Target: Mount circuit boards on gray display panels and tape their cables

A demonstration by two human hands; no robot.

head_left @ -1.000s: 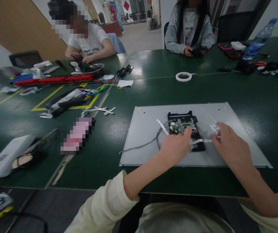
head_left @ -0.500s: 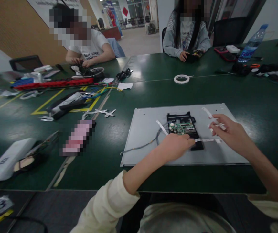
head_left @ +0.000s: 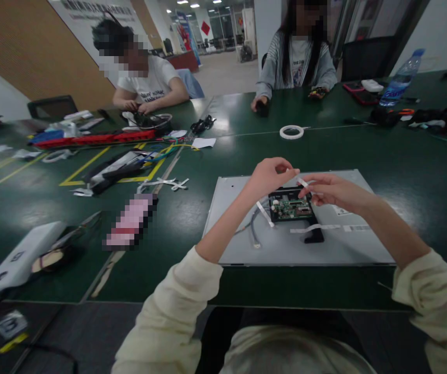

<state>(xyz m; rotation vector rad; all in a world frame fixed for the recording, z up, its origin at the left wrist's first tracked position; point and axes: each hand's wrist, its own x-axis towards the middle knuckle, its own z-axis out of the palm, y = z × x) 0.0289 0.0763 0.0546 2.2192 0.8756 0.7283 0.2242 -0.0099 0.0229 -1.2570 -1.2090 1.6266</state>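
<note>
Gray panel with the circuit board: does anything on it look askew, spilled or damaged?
Nothing looks spilled or plainly damaged. One oddity: the gray cable ends in a loose connector on the panel, left of the circuit board, apparently unplugged.

Panel (head_left: 348, 249), grey, lay on grn. tbl. (head_left: 305, 288) Circuit bd. (head_left: 291, 209) sat in blk. frame (head_left: 314, 236) atop it. R hand (head_left: 330, 192) pinched wht. strip (head_left: 303, 182), L hand (head_left: 274, 173) fingertips at its end. From panel: tape roll (head_left: 290, 137) lay at 12 o'clk., phone (head_left: 132, 223) approx. 9, bottle (head_left: 401, 80) 1–2.

Loose cream top (head_left: 293, 356) (wrinkly, pale yellowish), wide sleeves (head_left: 172, 306) bunched above bare forearms (head_left: 223, 228), dark legwear (head_left: 218, 337) below.
</note>
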